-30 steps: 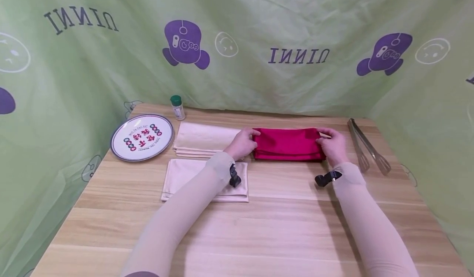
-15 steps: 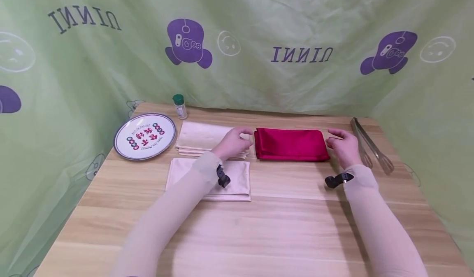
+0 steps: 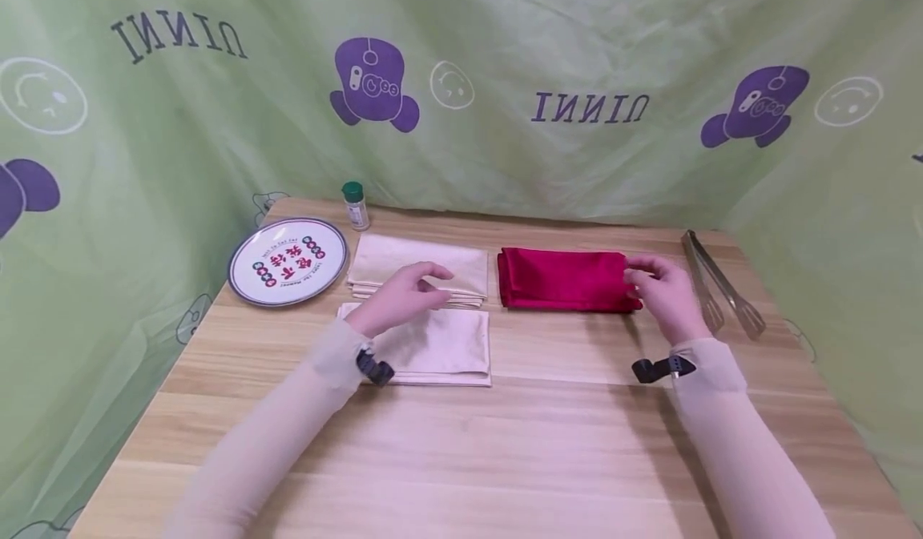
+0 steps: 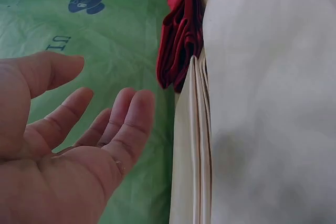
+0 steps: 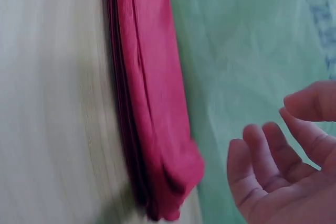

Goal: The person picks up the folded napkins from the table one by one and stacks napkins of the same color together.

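Observation:
A folded red satin cloth (image 3: pixel 566 281) lies at the back of the table, right of centre; its stacked layers show in the right wrist view. Close to its right end is my right hand (image 3: pixel 665 299), fingers loosely bent, with nothing held. My left hand (image 3: pixel 404 297) hovers over two folded cream cloths, its fingers relaxed and its grasp empty. One cream cloth (image 3: pixel 425 263) lies behind, beside the red one, and the other cream cloth (image 3: pixel 447 347) lies in front of it. In the left wrist view the layered edge of the back cream cloth (image 4: pixel 194 145) runs beside the fingers.
On the left stands a white plate (image 3: pixel 288 263) with red lettering and a blue rim. Behind it is a small green-capped shaker (image 3: pixel 356 207). Metal tongs (image 3: pixel 717 287) lie at the right. A green printed curtain (image 3: pixel 505 146) hangs around the wooden table (image 3: pixel 505 459).
Both hands have let go of the red cloth's ends. The left hand has moved left and toward me, over the cream cloths; the right hand moved slightly off and stays near the cloth's right end.

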{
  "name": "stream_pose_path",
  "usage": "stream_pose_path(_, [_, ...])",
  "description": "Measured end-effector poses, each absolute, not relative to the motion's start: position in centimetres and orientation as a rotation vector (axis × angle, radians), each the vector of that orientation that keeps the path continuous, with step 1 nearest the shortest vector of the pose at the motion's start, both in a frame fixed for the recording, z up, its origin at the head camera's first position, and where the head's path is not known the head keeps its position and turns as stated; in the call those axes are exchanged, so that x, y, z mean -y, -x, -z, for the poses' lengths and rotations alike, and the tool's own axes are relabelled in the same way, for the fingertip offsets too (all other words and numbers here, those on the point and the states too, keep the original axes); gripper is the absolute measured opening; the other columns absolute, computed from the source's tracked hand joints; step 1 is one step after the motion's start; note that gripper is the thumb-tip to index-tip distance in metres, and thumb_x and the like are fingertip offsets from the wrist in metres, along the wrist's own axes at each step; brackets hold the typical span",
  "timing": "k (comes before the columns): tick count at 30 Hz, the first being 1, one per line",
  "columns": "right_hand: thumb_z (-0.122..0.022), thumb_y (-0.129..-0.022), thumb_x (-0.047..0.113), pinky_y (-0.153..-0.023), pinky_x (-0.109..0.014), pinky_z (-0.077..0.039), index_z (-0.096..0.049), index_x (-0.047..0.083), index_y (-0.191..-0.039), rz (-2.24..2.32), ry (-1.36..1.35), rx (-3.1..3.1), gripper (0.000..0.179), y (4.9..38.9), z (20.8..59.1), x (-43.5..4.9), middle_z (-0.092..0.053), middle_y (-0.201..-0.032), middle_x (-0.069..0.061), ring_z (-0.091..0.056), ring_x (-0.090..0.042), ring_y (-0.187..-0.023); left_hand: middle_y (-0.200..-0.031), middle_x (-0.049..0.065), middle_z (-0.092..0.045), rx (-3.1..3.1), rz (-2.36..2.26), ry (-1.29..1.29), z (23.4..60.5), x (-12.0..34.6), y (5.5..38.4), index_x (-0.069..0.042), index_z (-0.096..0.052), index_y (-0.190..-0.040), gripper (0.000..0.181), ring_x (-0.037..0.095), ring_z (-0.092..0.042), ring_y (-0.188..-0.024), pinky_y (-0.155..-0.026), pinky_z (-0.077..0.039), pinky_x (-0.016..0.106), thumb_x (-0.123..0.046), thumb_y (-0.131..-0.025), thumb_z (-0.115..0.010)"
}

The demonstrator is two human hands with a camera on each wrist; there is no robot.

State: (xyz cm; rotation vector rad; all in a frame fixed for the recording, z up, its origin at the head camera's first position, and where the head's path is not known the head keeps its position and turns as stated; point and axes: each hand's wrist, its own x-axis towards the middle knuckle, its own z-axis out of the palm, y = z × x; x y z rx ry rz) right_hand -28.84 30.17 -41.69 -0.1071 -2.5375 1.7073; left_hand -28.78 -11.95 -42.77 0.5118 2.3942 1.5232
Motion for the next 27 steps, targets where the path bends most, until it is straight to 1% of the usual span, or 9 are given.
stream_pose_path(3, [-0.057,-0.099,0.019,-0.076,-0.027,-0.056,-0.052,-0.005,-0.131,-1.703,-0.017,2.647,0.040,28.0,41.6,-28.1,-0.061,-0.109,-0.016,-0.063,-0.021,-0.092,-0.121,0.006,-0.063,-2.423,-1.511,-0.503,43.1,14.8,27.3,-0.006,-0.059,-0.128,0.042,0.020,-0.065,-0.099,-0.084,-0.054,0.036,-0.025,-0.092,-0.069])
stream_pose_path(6, [-0.058,-0.099,0.019,-0.080,-0.033,-0.056,-0.053,-0.004,-0.132,-1.662,-0.174,2.742,0.040,27.2,42.1,-25.6,-0.059,-0.116,-0.024,-0.061,-0.029,-0.097,-0.123,0.006,-0.062,-2.458,-1.526,-0.474,43.4,17.7,25.9,-0.009,-0.059,-0.127,0.041,0.021,-0.064,-0.103,-0.086,-0.054,0.036,-0.026,-0.092,-0.070])
stream_pose_path(10, [-0.061,-0.097,0.017,-0.074,-0.041,-0.055,-0.060,0.001,-0.126,-1.522,-0.366,2.855,0.033,26.0,43.0,-22.0,-0.065,-0.109,-0.018,-0.062,-0.031,-0.089,-0.119,0.010,-0.064,-2.511,-1.555,-0.346,43.3,21.5,24.4,-0.009,-0.058,-0.128,0.042,0.023,-0.064,-0.102,-0.084,-0.054,0.037,-0.026,-0.091,-0.071])
stream_pose_path(12, [-0.063,-0.096,0.016,-0.071,-0.040,-0.054,-0.062,0.004,-0.123,-1.418,-0.458,2.907,0.030,25.4,43.6,-20.3,-0.067,-0.106,-0.013,-0.062,-0.027,-0.087,-0.119,0.012,-0.064,-2.538,-1.548,-0.271,43.3,23.1,23.7,-0.009,-0.058,-0.129,0.044,0.024,-0.064,-0.102,-0.083,-0.054,0.037,-0.027,-0.091,-0.071])
stream_pose_path(14, [-0.063,-0.095,0.017,-0.074,-0.040,-0.053,-0.063,0.005,-0.123,-1.318,-0.544,2.948,0.030,24.7,44.0,-18.8,-0.067,-0.109,-0.011,-0.062,-0.025,-0.090,-0.121,0.014,-0.063,-2.587,-1.496,-0.212,43.3,24.3,23.1,-0.009,-0.057,-0.130,0.044,0.025,-0.062,-0.104,-0.084,-0.054,0.038,-0.029,-0.092,-0.069])
stream_pose_path(16, [-0.064,-0.094,0.018,-0.080,-0.043,-0.053,-0.062,0.005,-0.124,-1.217,-0.619,2.978,0.032,24.0,44.3,-17.5,-0.067,-0.114,-0.011,-0.063,-0.026,-0.098,-0.127,0.015,-0.059,-2.641,-1.425,-0.183,43.3,25.2,22.5,-0.009,-0.055,-0.132,0.046,0.027,-0.060,-0.107,-0.086,-0.053,0.040,-0.029,-0.093,-0.068])
stream_pose_path(20, [-0.065,-0.093,0.023,-0.096,-0.047,-0.047,-0.061,0.005,-0.127,-1.015,-0.744,3.000,0.038,22.7,44.6,-15.6,-0.064,-0.124,-0.010,-0.058,-0.030,-0.115,-0.133,0.019,-0.054,-2.733,-1.278,-0.188,43.6,26.2,21.1,-0.007,-0.052,-0.135,0.047,0.033,-0.059,-0.110,-0.087,-0.053,0.046,-0.028,-0.095,-0.065])
stream_pose_path(23, [-0.067,-0.091,0.024,-0.103,-0.047,-0.042,-0.060,0.005,-0.128,-0.892,-0.816,2.994,0.042,22.1,45.0,-14.7,-0.062,-0.127,-0.011,-0.054,-0.032,-0.121,-0.131,0.024,-0.054,-2.780,-1.192,-0.245,43.9,26.5,20.2,-0.002,-0.051,-0.136,0.049,0.038,-0.059,-0.110,-0.090,-0.050,0.053,-0.027,-0.096,-0.063])
stream_pose_path(27, [-0.067,-0.090,0.026,-0.110,-0.050,-0.033,-0.058,0.005,-0.130,-0.839,-0.856,2.994,0.046,21.7,45.5,-13.8,-0.057,-0.134,-0.017,-0.047,-0.037,-0.128,-0.125,0.026,-0.057,-2.829,-1.067,-0.307,44.7,26.3,19.6,0.002,-0.051,-0.135,0.051,0.041,-0.057,-0.111,-0.094,-0.046,0.057,-0.029,-0.096,-0.063])
